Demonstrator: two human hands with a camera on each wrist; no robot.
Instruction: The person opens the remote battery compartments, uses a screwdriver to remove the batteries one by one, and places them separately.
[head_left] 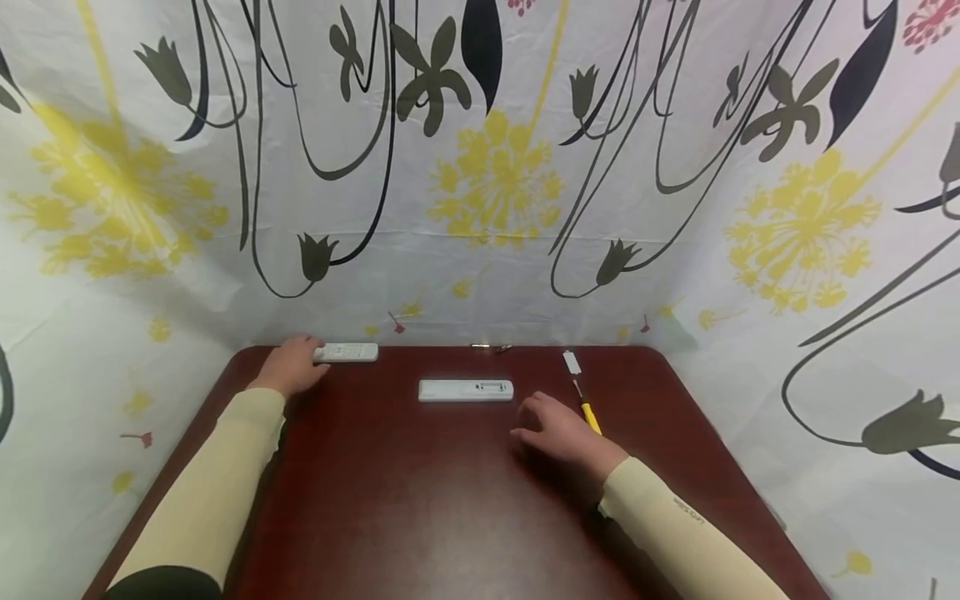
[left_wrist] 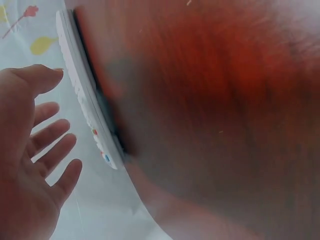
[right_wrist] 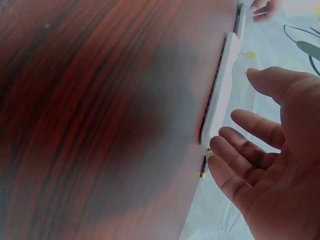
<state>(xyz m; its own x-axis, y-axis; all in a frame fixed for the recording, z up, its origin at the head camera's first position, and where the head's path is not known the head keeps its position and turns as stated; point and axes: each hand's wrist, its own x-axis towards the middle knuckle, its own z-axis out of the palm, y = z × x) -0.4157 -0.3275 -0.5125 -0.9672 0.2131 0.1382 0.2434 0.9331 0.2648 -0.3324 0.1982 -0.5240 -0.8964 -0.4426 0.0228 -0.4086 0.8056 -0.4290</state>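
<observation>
At the far left of the table, my left hand [head_left: 292, 367] is beside a white remote control [head_left: 347, 352] that lies with its buttons up. In the left wrist view, the left fingers [left_wrist: 52, 145] are spread and hover over the remote control [left_wrist: 82, 80]. A second white remote control [head_left: 453, 390] lies back up near the middle, its battery compartment uncovered. Just right of it hovers my right hand [head_left: 558, 429], fingers loosely bent and holding nothing. A screwdriver [head_left: 591, 417] with a yellow handle lies beside that hand, partly hidden by it.
Beyond the screwdriver's tip lies a small white battery cover [head_left: 572, 362]. Small batteries [head_left: 483, 346] lie at the back edge of the dark red table [head_left: 420, 517]. A patterned curtain [head_left: 465, 283] rises behind and along both sides.
</observation>
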